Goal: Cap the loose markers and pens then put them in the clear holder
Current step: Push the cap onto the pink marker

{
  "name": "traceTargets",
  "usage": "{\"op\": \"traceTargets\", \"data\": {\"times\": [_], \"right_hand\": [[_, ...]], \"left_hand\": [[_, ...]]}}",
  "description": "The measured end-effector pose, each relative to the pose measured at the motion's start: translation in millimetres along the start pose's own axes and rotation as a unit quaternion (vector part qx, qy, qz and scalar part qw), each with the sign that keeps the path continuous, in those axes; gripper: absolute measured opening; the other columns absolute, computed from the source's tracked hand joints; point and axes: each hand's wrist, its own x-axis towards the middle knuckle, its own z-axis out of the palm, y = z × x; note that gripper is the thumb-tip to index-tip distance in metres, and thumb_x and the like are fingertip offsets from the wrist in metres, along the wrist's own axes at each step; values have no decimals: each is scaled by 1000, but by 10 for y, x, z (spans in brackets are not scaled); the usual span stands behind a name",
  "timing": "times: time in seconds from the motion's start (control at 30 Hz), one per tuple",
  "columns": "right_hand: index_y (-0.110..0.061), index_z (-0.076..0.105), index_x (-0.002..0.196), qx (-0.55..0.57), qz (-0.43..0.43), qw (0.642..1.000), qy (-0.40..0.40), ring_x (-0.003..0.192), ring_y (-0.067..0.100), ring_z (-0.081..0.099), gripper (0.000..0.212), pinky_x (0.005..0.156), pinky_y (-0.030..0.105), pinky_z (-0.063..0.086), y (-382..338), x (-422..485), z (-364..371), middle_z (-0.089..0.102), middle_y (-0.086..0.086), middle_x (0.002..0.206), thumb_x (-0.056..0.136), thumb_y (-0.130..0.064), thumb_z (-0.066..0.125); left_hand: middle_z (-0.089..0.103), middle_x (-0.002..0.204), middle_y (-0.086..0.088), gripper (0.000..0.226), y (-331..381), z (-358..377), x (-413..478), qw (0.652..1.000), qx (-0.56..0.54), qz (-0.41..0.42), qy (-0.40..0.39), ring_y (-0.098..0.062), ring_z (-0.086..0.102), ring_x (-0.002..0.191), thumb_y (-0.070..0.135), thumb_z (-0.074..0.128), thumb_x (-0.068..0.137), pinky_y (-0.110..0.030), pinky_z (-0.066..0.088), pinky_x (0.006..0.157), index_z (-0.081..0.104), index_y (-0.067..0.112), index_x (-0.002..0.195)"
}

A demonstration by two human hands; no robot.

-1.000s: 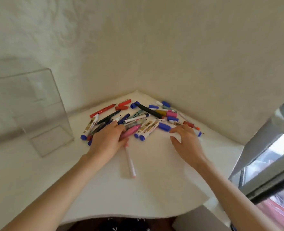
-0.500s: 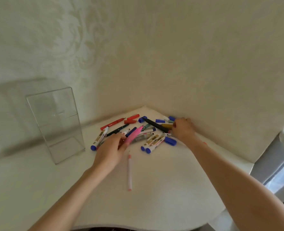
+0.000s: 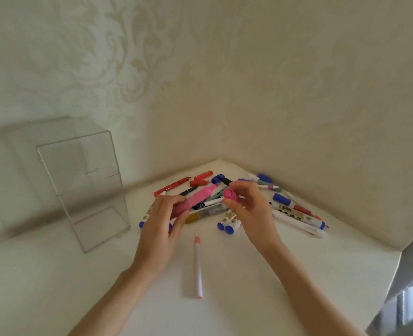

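My left hand (image 3: 160, 230) grips a thick pink marker (image 3: 195, 198), its uncapped tip pointing up and right. My right hand (image 3: 251, 209) pinches a round pink cap (image 3: 230, 194) just right of that tip, a small gap between them. Both hands hover over a pile of loose markers, pens and caps (image 3: 285, 209) in the table's corner. A thin white pen with pink ends (image 3: 197, 263) lies alone nearer to me. The clear holder (image 3: 84, 185) stands upright at the left with nothing in it.
Patterned walls meet in a corner right behind the pile. The white table (image 3: 237, 299) has a curved front edge. A grey window frame (image 3: 409, 287) is at the lower right.
My left hand lifted the pink marker off the pile. My right hand came back from the far corner with the pink cap and brought it to the marker's tip.
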Motion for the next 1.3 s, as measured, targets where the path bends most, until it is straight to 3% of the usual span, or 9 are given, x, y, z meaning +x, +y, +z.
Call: {"op": "traceTargets", "data": {"times": [0.1, 0.27, 0.4, 0.53, 0.7, 0.87, 1.17, 1.23, 1.3], "right_hand": [[-36, 60, 98, -26, 5, 1000, -6, 91, 1, 64, 25, 77, 16, 51, 17, -5, 12, 65, -22, 96, 86, -15, 63], [-11, 63, 99, 242, 116, 958, 100, 86, 16, 69, 21, 71, 20, 53, -49, 30, 7, 72, -1, 87, 86, -27, 58], [-7, 64, 98, 313, 192, 921, 129, 77, 13, 62, 23, 72, 22, 53, -11, 38, -6, 66, 8, 87, 88, -27, 57], [-8, 62, 94, 391, 190, 892, 124, 70, 10, 66, 14, 73, 21, 56, -24, 36, -2, 69, 4, 79, 90, -20, 56], [-10, 62, 102, 356, 139, 919, 94, 80, 14, 67, 17, 73, 22, 54, -55, 29, 8, 71, 7, 89, 88, -18, 58], [-19, 65, 100, 192, 46, 979, 59, 92, 18, 68, 15, 76, 24, 54, -84, -23, 60, 72, 1, 92, 87, -13, 61], [-23, 68, 83, 148, 49, 985, 77, 83, 17, 69, 15, 79, 27, 55, -99, -100, 170, 73, -5, 82, 86, -10, 62], [-27, 68, 82, 133, 34, 987, 83, 84, 17, 69, 17, 80, 28, 55, -113, -108, 176, 73, -5, 81, 86, -12, 62], [-33, 69, 79, 123, 5, 989, 80, 79, 11, 68, 23, 74, 21, 53, -142, -105, 176, 72, -8, 79, 86, -13, 62]], "left_hand": [[46, 98, 14, 21, -29, 16, 8, 1000, 24, 11, -12, -6, 53, 87, 15, 59, 85, -13, 43, 73, 54, 15, 106], [51, 99, 6, 21, 2, 42, 10, 999, 18, 18, -43, 0, 49, 85, 17, 56, 87, -5, 38, 74, 55, 11, 107], [53, 97, 4, 22, 27, 64, 6, 996, 35, 31, -78, 1, 47, 84, 14, 58, 87, -3, 37, 74, 57, 7, 108], [51, 96, 7, 22, 45, 55, 16, 994, 58, 43, -80, 2, 43, 81, 11, 60, 86, -1, 33, 74, 59, 5, 107], [51, 97, 6, 23, 32, 55, 22, 995, 55, 34, -77, 1, 43, 80, 12, 59, 87, -2, 34, 73, 59, 5, 108], [54, 94, 4, 24, 29, 47, 8, 996, 48, 26, -74, 1, 44, 79, 14, 59, 87, -1, 33, 73, 60, 7, 109], [56, 81, 3, 12, 165, 94, -80, 987, -122, -47, -88, -2, 53, 70, 10, 54, 90, -4, 41, 57, 62, 7, 98], [57, 74, 11, 9, 147, 87, -88, 972, -184, -98, -110, 0, 53, 60, 12, 55, 90, -5, 39, 52, 63, 14, 94], [60, 69, 15, 10, 127, 59, -99, 918, -310, -201, -143, 0, 48, 50, 17, 56, 89, -7, 35, 45, 66, 21, 90]]}}
